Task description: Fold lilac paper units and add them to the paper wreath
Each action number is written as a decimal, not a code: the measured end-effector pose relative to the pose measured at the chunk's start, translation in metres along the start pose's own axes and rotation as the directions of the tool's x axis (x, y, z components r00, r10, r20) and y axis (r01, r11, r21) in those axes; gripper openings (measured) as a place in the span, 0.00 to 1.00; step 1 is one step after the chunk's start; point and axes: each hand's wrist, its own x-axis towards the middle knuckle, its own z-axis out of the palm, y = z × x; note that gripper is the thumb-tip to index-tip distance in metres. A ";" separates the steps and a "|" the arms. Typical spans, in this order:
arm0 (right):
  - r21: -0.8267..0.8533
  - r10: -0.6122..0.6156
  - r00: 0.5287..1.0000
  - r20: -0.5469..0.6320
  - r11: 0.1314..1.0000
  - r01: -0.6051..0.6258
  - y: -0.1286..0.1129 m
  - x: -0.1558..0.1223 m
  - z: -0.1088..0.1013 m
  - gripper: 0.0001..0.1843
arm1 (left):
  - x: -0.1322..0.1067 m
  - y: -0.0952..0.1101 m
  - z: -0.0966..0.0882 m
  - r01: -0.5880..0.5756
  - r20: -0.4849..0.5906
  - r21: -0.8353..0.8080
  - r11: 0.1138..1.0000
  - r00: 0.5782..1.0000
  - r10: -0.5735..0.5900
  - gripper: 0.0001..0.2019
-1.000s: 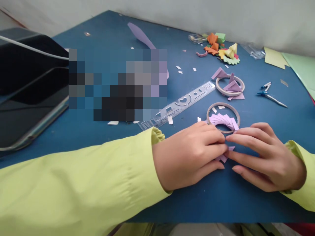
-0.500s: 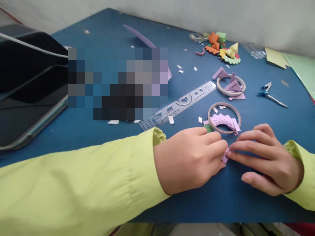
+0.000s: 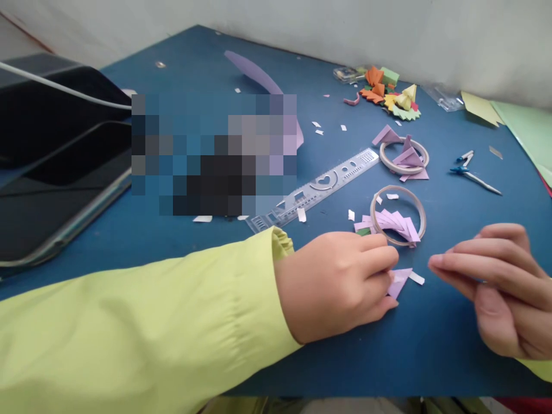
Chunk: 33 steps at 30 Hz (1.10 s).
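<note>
At 9 o'clock, on the blue table, a dark tablet lying flat, with a white cable over the black thing behind it. Toward the middle, a transparent stencil ruler, slanted, with small white paper bits around. Lower, at 6 o'clock, the left hand in a yellow-green sleeve, resting on the table, fingers curled and closed on a small folded lilac paper piece; only the pointed end visible past the fingertips. Just above, at 1 o'clock from this hand, a thin ring with a fan of lilac folded pieces inside; second ring farther back. At 4 o'clock, the right hand, apart from the paper, fingers stretched together and loose, holding nothing visible. At 2 o'clock, a compass tool.
</note>
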 end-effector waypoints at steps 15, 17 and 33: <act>0.396 0.168 0.983 0.070 0.900 -0.182 0.006 0.001 0.019 0.20 | -0.011 0.027 0.011 0.090 -0.037 0.178 0.980 0.996 -0.085 0.10; 0.368 0.230 0.973 0.025 0.903 -0.223 0.010 0.000 0.015 0.22 | -0.009 0.023 0.009 0.104 -0.003 0.137 0.985 0.995 -0.104 0.10; -0.026 -0.234 0.972 0.029 0.972 0.235 0.053 0.008 0.020 0.06 | -0.008 0.013 0.011 -0.089 -0.041 0.118 0.989 0.995 0.095 0.11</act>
